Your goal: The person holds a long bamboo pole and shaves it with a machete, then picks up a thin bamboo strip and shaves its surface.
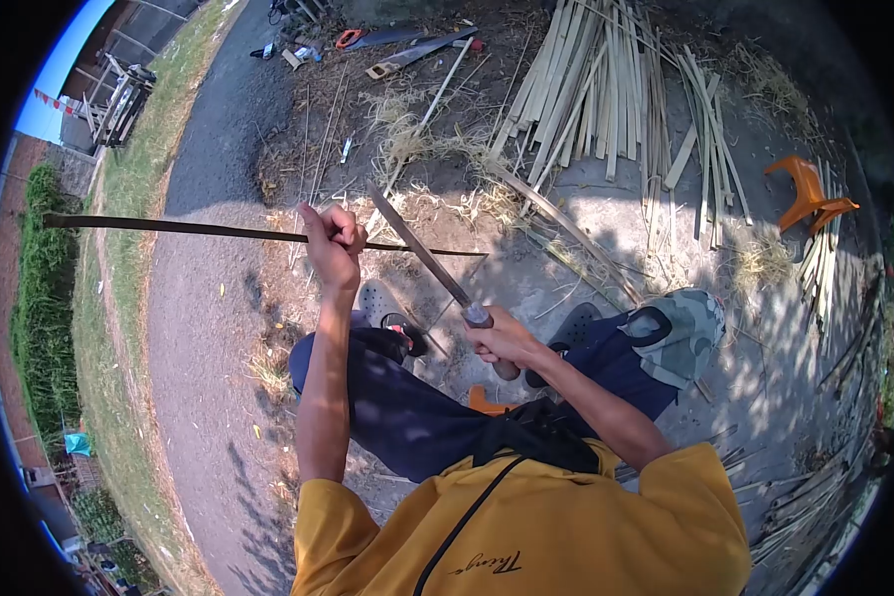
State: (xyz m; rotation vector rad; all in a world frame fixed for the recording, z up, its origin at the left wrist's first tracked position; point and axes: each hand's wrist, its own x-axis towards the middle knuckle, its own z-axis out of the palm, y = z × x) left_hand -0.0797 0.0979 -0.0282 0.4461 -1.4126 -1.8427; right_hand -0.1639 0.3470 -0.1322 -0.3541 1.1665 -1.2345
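Dark strip [219, 231], long and thin, stretches across the scene from the far left to the middle of the work area, roughly level, its left end reaching out over the paved lane [204, 288] and the grass [129, 328]. The person's left hand [335, 243] is clenched around it, right of its middle, with the thumb pointing away from the body. The right hand [504, 338] grasps the handle of a knife [422, 253], whose blade slants toward the far left and crosses the strip just to the right of the left hand; whether blade and strip touch, one cannot tell.

The person, in a yellow shirt [566, 526] and dark trousers [407, 407], has both knees spread, with a camouflage-patterned cloth [690, 343] by the right knee. Part of something orange [487, 400] shows between the legs.

On the far ground, pale shavings [402, 139] lie scattered near the strip's right part. Farther off lie two saws, one with an orange handle [350, 39] and one with a pale handle [382, 70]. A big heap of pale slats [581, 94] spreads at the far right, with an orange stool [805, 194] farther right, near a smaller bundle of slats [820, 263].
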